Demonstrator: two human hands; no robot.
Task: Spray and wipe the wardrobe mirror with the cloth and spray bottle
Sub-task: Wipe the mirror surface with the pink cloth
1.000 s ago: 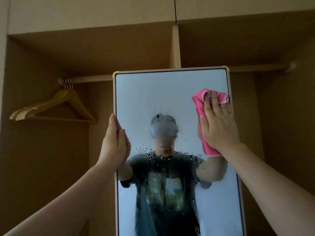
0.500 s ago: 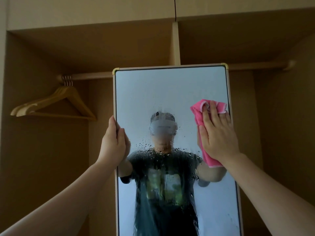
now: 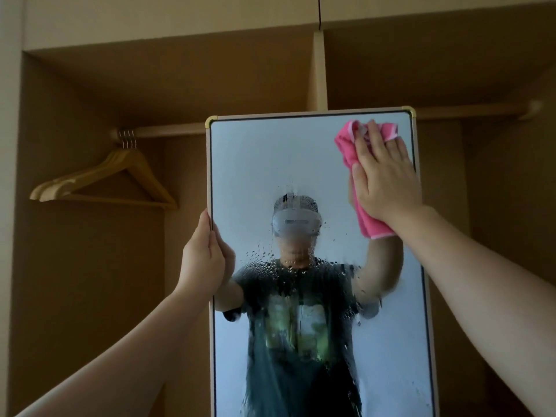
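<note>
— Where does the camera sit?

— On the person's head. It is the only view, wide-angled, and it faces straight into an open wardrobe (image 3: 90, 266).

— How near?

— Close. The mirror (image 3: 301, 164) fills the middle and runs off the bottom edge, and both forearms come in from the lower corners, with the left hand (image 3: 204, 257) and right hand (image 3: 385, 176) reaching it.

— Square on?

— Nearly. The headset (image 3: 296, 224) shows in the reflection at mid-frame. The rail (image 3: 168, 130) and hangers (image 3: 120, 173) lie upper left, further back.
</note>
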